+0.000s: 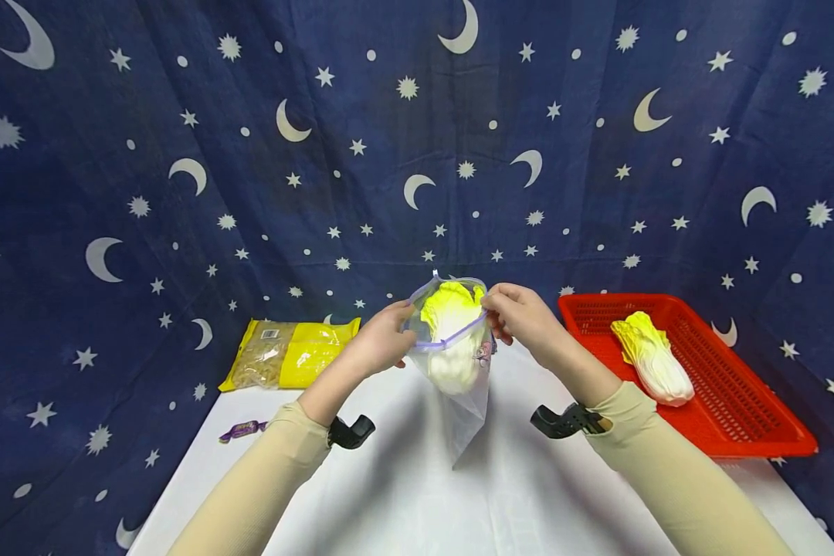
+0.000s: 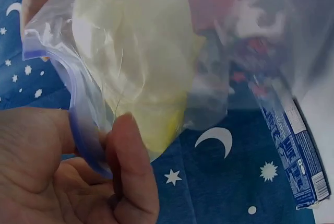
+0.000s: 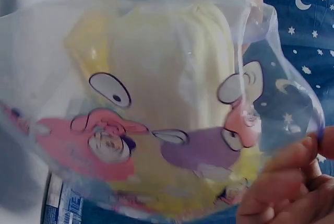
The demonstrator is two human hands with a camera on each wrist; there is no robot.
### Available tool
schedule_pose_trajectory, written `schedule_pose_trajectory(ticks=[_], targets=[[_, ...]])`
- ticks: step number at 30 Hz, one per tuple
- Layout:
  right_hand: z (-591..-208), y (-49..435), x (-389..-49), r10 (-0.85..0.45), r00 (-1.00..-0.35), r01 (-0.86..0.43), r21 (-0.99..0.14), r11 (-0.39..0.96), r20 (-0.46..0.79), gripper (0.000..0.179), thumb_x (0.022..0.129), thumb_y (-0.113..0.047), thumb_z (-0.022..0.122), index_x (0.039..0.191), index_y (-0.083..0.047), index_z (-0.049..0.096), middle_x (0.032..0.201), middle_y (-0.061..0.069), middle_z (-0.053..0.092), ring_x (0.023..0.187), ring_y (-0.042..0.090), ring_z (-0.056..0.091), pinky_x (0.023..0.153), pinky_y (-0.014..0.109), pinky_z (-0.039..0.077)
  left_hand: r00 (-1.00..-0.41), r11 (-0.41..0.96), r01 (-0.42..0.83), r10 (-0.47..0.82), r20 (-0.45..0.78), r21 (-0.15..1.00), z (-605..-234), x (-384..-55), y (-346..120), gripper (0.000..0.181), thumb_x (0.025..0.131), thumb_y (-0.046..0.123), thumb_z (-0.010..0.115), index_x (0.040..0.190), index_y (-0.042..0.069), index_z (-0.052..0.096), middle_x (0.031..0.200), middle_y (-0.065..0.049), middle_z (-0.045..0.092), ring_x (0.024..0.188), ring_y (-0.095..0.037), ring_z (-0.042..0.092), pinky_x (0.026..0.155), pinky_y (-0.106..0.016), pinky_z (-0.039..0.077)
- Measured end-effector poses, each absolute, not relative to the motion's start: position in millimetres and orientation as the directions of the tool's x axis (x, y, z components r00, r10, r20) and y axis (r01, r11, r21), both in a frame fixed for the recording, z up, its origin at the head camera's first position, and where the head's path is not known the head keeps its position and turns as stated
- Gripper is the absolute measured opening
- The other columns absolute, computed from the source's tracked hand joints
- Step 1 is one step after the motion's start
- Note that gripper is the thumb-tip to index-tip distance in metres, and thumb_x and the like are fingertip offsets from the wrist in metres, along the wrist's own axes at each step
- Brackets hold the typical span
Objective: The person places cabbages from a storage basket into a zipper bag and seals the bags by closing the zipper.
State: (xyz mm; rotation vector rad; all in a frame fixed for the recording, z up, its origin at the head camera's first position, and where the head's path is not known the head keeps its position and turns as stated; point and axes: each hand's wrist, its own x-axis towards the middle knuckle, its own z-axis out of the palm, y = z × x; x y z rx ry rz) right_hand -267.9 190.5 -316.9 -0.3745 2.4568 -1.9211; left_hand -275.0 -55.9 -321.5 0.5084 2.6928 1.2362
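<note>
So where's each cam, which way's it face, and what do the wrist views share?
Head: on the head, facing forward and down at the bag, cabbage inside it and starry backdrop; left hand, right hand and both sleeves show.
Left wrist: on that wrist, facing the bag; left hand lower left, part of the right hand top left.
Right wrist: on that wrist, facing the bag's printed side; right hand lower right, part of the left hand at top.
Wrist views share: bag, cabbage, backdrop.
</note>
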Motion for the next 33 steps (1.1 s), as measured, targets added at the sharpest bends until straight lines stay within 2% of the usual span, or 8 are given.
schedule_pose_trajectory(ticks=[2,8,12,16,21,23,27,33], targets=[[-318,188,-267,-0.215,-0.966,-0.190,-0.960,0.207,0.145,0.019,0.100,-0.015,0.050,0.088,-0.002,0.056,0.066,0.006,0.046,0.053,0.016,0.040,0.045,0.023,0.034,-0.929,0.595,0.248,0.371,0.012,0.764,-324,-275,-54,0.063,0.091,0.003,0.048,0.153,-0.004,0.041,0.165,-0.013,0.028,0.066,-0.021,0.059,0.059,-0.031,0.061],[-320,184,-265,-0.268,-0.957,-0.164,-0.965,0.202,0.107,0.021,0.103,-0.017,0.051,0.089,-0.002,0.056,0.063,0.003,0.042,0.048,0.014,0.034,0.043,0.024,0.028,-0.917,0.451,0.256,0.393,0.067,0.855,-328,-275,-48,0.063,0.092,0.003,0.049,0.155,-0.001,0.040,0.163,-0.011,0.035,0.084,-0.023,0.065,0.064,-0.031,0.062],[-320,184,-266,-0.250,-0.963,-0.160,-0.960,0.228,0.101,0.021,0.103,-0.018,0.051,0.089,-0.002,0.056,0.064,0.003,0.044,0.049,0.014,0.036,0.044,0.023,0.029,-0.928,0.365,0.250,0.355,0.115,0.897,-326,-275,-50,0.063,0.094,0.005,0.049,0.156,0.002,0.039,0.154,-0.013,0.046,0.068,-0.019,0.056,0.064,-0.028,0.059],[-321,186,-266,-0.227,-0.968,-0.162,-0.951,0.263,0.102,0.023,0.102,-0.019,0.051,0.087,-0.002,0.054,0.065,0.005,0.047,0.051,0.015,0.039,0.044,0.023,0.032,-0.929,0.420,0.314,0.320,0.185,0.851,-319,-276,-55,0.061,0.094,0.007,0.048,0.155,0.003,0.043,0.158,-0.009,0.043,0.055,-0.019,0.042,0.056,-0.025,0.052],[-323,188,-267,-0.212,-0.972,-0.159,-0.950,0.269,0.103,0.024,0.102,-0.019,0.050,0.086,-0.001,0.053,0.066,0.006,0.049,0.053,0.015,0.041,0.044,0.022,0.035,-0.920,0.548,0.385,0.297,0.257,0.743,-310,-276,-61,0.057,0.095,0.007,0.047,0.151,0.000,0.047,0.163,-0.005,0.036,0.075,-0.026,0.056,0.049,-0.027,0.040],[-323,187,-267,-0.209,-0.972,-0.158,-0.953,0.257,0.105,0.024,0.102,-0.018,0.050,0.086,-0.001,0.053,0.067,0.007,0.049,0.053,0.015,0.042,0.045,0.023,0.036,-0.922,0.553,0.376,0.300,0.243,0.744,-308,-276,-63,0.057,0.095,0.007,0.047,0.151,0.000,0.047,0.163,-0.005,0.036,0.076,-0.026,0.059,0.051,-0.028,0.044],[-324,186,-268,-0.207,-0.974,-0.148,-0.956,0.252,0.096,0.024,0.102,-0.019,0.051,0.085,-0.002,0.054,0.068,0.008,0.050,0.054,0.017,0.044,0.045,0.023,0.037,-0.927,0.524,0.354,0.309,0.214,0.775,-308,-277,-66,0.057,0.096,0.008,0.045,0.153,0.000,0.044,0.164,-0.004,0.035,0.048,-0.021,0.045,0.052,-0.030,0.053],[-328,183,-270,-0.216,-0.975,-0.113,-0.948,0.299,0.048,0.025,0.102,-0.020,0.051,0.084,-0.003,0.053,0.069,0.008,0.052,0.055,0.017,0.045,0.046,0.023,0.039,-0.927,0.485,0.350,0.300,0.224,0.801,-306,-278,-71,0.058,0.097,0.010,0.045,0.154,0.002,0.043,0.163,-0.002,0.035,0.048,-0.016,0.042,0.053,-0.030,0.053]])
